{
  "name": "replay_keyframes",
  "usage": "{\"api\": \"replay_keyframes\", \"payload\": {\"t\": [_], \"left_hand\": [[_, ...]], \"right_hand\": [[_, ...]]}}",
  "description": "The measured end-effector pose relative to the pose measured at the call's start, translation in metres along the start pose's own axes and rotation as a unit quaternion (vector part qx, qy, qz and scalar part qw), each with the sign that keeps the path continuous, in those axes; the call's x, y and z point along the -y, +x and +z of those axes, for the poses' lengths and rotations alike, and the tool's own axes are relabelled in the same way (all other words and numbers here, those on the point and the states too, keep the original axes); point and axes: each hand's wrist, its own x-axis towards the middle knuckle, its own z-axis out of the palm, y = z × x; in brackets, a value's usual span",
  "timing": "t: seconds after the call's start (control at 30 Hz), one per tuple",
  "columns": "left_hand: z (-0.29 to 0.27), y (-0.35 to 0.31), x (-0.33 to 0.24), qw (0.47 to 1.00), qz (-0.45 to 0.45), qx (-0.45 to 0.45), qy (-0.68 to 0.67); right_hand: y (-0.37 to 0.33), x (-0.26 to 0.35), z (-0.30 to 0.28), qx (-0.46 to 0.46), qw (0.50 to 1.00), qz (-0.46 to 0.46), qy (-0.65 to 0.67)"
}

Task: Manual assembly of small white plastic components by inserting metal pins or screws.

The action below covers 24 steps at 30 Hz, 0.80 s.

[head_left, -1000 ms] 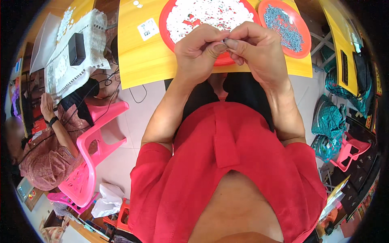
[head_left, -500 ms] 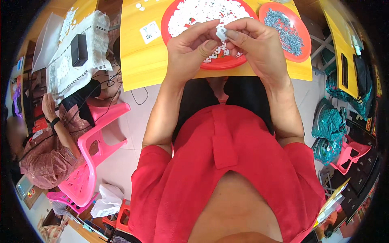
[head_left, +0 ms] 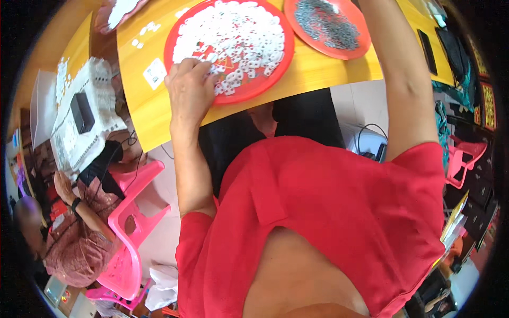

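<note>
My left hand (head_left: 190, 91) reaches over the near-left rim of a round red tray (head_left: 245, 95), its fingers curled down among small white plastic pieces (head_left: 238, 32). Several of these pieces show a hole. What its fingertips pinch, if anything, is hidden beneath the hand. My right arm stretches forward past the right side of the table, and the hand itself lies beyond the upper edge of the picture. Close to that arm, an orange-red oval tray (head_left: 350, 53) holds many thin grey metal nails (head_left: 326, 24).
The yellow table (head_left: 143, 114) carries a white printed card (head_left: 155, 73) and loose white pieces (head_left: 139, 43). At left, a person (head_left: 79, 233) sits on a pink chair (head_left: 124, 265) beside a cloth-covered table with a black box (head_left: 82, 113). A cable hangs near a pale container (head_left: 366, 140).
My hands have parted: the left dropped to the tray, while the right left the picture at the top. The white piece held between them is gone from sight. The view has shifted right.
</note>
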Motion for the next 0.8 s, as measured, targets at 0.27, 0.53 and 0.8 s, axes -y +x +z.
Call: {"api": "replay_keyframes", "payload": {"t": [0.27, 0.53, 0.8], "left_hand": [[0.002, -0.002, 0.002, 1.0, 0.007, 0.01, -0.028], [0.003, -0.001, -0.001, 0.997, -0.026, -0.011, -0.077], [0.004, 0.0, 0.002, 0.98, -0.091, -0.021, -0.173]], "right_hand": [[-0.129, 0.014, -0.054, 0.16, 0.984, 0.032, 0.076], [-0.172, -0.046, -0.002, 0.249, 0.967, 0.047, 0.003], [-0.18, -0.047, -0.001, 0.285, 0.956, 0.042, -0.051]]}}
